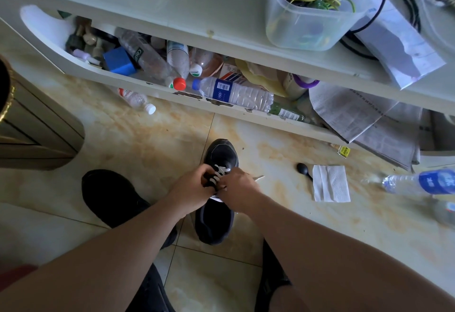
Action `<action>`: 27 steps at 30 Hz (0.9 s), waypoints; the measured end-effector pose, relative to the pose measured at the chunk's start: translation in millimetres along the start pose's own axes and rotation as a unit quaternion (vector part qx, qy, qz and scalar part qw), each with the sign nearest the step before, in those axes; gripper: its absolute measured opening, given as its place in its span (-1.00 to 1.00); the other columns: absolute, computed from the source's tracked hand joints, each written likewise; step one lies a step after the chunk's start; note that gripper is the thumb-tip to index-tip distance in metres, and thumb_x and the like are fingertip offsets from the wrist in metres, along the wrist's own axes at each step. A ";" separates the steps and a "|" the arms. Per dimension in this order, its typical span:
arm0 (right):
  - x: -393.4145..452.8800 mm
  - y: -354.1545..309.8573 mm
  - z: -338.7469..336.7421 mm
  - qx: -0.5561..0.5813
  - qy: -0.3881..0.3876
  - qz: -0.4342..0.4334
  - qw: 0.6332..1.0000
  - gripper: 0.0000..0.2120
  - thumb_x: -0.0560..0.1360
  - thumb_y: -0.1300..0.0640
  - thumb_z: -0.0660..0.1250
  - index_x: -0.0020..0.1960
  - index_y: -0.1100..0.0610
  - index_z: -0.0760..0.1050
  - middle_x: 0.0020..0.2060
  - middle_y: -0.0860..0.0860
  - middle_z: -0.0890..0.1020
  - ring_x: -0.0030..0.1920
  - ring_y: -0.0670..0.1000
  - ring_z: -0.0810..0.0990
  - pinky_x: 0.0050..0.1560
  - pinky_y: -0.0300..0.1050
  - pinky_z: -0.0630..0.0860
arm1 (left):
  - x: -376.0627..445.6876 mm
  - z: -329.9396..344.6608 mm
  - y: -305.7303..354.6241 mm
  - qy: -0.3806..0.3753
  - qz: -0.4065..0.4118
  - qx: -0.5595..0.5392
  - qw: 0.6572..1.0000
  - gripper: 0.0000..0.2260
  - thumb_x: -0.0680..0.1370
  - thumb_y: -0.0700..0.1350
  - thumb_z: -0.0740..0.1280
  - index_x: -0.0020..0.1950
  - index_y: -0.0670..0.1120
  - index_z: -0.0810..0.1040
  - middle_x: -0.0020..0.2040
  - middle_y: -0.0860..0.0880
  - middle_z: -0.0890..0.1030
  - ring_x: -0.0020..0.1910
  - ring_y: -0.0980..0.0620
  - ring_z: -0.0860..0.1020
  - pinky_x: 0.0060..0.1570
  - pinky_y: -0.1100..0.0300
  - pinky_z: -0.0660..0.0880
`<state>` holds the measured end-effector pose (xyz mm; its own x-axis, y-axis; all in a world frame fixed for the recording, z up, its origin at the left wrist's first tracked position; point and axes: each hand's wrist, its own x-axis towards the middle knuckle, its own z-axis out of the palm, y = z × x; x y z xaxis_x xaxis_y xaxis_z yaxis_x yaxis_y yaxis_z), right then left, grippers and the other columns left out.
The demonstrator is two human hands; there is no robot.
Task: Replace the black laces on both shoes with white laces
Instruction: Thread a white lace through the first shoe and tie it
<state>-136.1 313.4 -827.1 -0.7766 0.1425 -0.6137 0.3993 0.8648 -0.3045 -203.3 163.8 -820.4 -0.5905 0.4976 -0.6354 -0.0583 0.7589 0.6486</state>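
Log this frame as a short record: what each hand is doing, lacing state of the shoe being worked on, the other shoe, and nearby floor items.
left hand: left hand grips the laced area of the centre shoe
right hand: right hand pinches the white lace
lacing: white crossings show on the centre shoe; upper rows hidden by the hands
other shoe: second shoe on its left, laces not visible
floor: tissue, black spoon, water bottle

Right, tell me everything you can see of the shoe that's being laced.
The black shoe stands upright on the tiled floor, toe pointing away from the person. Its upper looks like dark fabric with a stitched toe cap. A white lace crosses the front eyelets in several rows. The left hand and right hand grip it at the lacing, hiding the tongue. A lace end pokes out to the right.
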 end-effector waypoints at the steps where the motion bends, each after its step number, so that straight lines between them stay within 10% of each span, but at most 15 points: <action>1: 1.1 -0.4 2.6 0.003 0.000 -0.005 1.000 -0.81 0.62 0.10 0.25 -0.02 0.03 0.65 -0.07 -0.01 0.61 -0.07 0.05 0.61 -0.01 -0.04 0.64 | -0.9 1.3 0.2 0.017 -0.003 0.002 1.000 -0.70 0.49 0.00 0.46 0.15 0.23 0.46 -0.17 0.16 0.67 -0.13 0.07 0.65 -0.02 -0.08 0.62; 7: -5.0 11.0 3.6 0.395 -0.012 0.154 0.906 -0.83 0.61 0.15 0.29 0.00 0.01 0.67 -0.18 0.02 0.63 -0.31 -0.03 0.49 -0.36 -0.19 0.44 | -4.2 3.7 5.8 0.034 0.027 0.042 0.998 -0.66 0.46 -0.15 0.38 0.14 0.20 0.46 -0.20 0.14 0.65 -0.24 0.11 0.60 -0.26 0.07 0.53; 18: -11.4 5.3 7.5 0.593 -0.015 0.226 0.773 -0.91 0.62 0.15 0.25 0.01 0.10 0.53 -0.15 0.07 0.57 -0.25 0.04 0.56 -0.23 -0.03 0.55 | 4.0 -3.4 7.6 0.021 0.078 0.133 0.988 -0.63 0.49 -0.26 0.27 0.09 0.18 0.60 -0.19 0.09 0.64 -0.24 0.03 0.60 -0.33 0.11 0.49; 23: -14.8 7.8 -2.3 0.569 -0.052 0.223 0.790 -0.86 0.64 0.19 0.28 0.13 0.10 0.60 -0.02 0.08 0.61 -0.08 0.03 0.61 -0.09 0.01 0.69 | -6.7 -4.8 2.0 -0.069 0.063 0.188 0.978 -0.28 0.46 -0.05 0.44 0.53 0.30 0.21 0.28 0.09 0.39 0.06 0.02 0.54 0.01 0.17 0.51; 27: -11.1 8.8 0.8 0.530 -0.053 0.211 0.820 -0.90 0.58 0.21 0.34 0.05 0.15 0.61 0.02 0.12 0.62 -0.04 0.08 0.60 -0.08 0.01 0.68 | -8.0 8.3 -23.7 -0.001 0.055 0.148 0.988 -0.29 0.44 -0.14 0.46 0.48 0.23 0.23 0.32 0.02 0.41 0.15 -0.04 0.57 0.12 0.07 0.58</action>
<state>-123.6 319.1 -823.5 -0.4368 0.2297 -0.8697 0.8641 -0.1616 -0.4767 -190.6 145.3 -834.2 -0.5784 0.5846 -0.5690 0.2435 0.7894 0.5635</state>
